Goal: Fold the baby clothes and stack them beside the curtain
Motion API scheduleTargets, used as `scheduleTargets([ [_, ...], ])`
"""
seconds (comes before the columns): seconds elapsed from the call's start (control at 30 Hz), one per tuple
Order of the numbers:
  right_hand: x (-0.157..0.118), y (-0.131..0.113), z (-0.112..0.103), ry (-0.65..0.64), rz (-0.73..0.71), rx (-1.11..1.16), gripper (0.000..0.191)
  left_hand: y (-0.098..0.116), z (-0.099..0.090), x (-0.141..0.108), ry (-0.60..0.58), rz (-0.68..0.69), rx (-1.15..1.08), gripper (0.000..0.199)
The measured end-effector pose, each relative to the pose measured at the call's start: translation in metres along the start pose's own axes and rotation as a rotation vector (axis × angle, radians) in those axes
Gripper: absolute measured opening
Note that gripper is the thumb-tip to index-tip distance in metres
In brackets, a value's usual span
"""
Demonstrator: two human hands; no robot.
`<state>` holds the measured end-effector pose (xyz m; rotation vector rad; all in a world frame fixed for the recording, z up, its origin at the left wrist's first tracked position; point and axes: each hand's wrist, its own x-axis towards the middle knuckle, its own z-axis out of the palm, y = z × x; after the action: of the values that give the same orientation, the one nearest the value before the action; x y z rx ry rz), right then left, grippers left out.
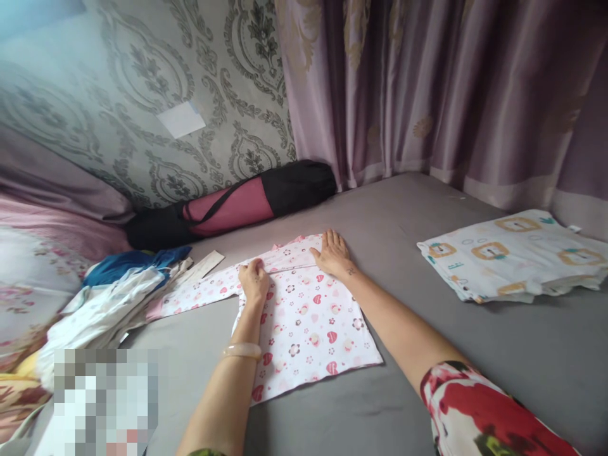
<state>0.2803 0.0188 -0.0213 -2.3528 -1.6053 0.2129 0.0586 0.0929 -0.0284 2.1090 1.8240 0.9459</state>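
Note:
A child's long-sleeved shirt [304, 323], white with red hearts, pink figures and small flowers, lies spread on the grey bed sheet [380, 411]. Its left-side sleeve stretches out toward a heap of clothes, while the sleeve on the other side lies folded across the top of the shirt. My left hand [254, 278], below a pale bangle, is closed with curled fingers on the fabric near the left shoulder. Flat on the upper right corner rests my right hand [334, 256], fingers stretched out. Part of the shirt's left side is hidden under my left forearm.
A heap of white and blue clothes [109, 304] lies at the left. On the right is a folded white cloth [513, 256] with orange prints. A long black and pink bag [232, 206] lies along the wall, beside purple curtains [403, 95].

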Motion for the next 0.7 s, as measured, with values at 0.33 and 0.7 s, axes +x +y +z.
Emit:
scheduleTargets([
  [0.33, -0.012, -0.025, -0.013, -0.001, -0.261, 0.044, 0.064, -0.005, 0.006, 0.002, 0.061, -0.03, -0.052, 0.033],
  [0.7, -0.012, -0.024, -0.004, -0.169, -0.302, 0.016, 0.066, -0.004, 0.005, 0.005, -0.031, 0.02, 0.097, 0.037],
])
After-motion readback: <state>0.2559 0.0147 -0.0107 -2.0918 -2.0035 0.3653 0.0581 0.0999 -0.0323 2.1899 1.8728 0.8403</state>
